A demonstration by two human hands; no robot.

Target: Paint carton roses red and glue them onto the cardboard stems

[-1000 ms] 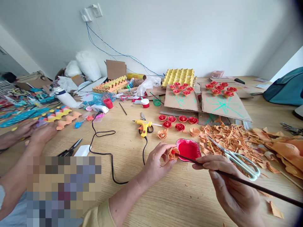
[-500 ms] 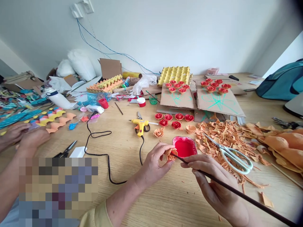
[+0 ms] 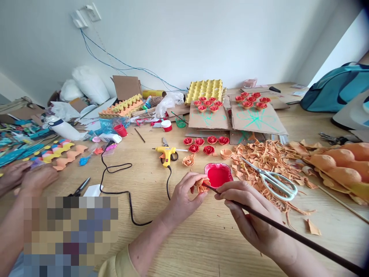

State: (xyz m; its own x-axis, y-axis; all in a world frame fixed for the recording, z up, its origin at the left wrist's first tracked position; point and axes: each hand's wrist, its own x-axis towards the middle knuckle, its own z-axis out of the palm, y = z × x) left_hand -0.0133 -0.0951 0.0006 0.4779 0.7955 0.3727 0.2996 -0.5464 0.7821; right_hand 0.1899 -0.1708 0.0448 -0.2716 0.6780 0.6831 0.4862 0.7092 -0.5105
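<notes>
Between the fingers of my left hand (image 3: 187, 194) is an orange paper flower (image 3: 202, 186), partly covered by those fingers. My right hand (image 3: 250, 209) grips a long dark paintbrush (image 3: 282, 229), its tip touching the flower. Just behind the flower sits a shallow dish of red paint (image 3: 218, 175). Beyond it, several red-painted flowers (image 3: 208, 150) stand in rows on the table, along with an unpainted orange flower (image 3: 188, 161) and orange petal cups (image 3: 226, 154).
A yellow glue gun (image 3: 166, 155) lies left of the flowers, its black cord (image 3: 131, 207) trailing over the table. Green-handled scissors (image 3: 278, 185) rest on orange scraps (image 3: 259, 154). Cardboard pieces (image 3: 256, 121) hold more red flowers. Another person's hands (image 3: 39, 177) work at the left.
The whole view has shifted slightly, so the table things appear further left. My hands keep the flower and the brush, with the brush tip still at the flower.
</notes>
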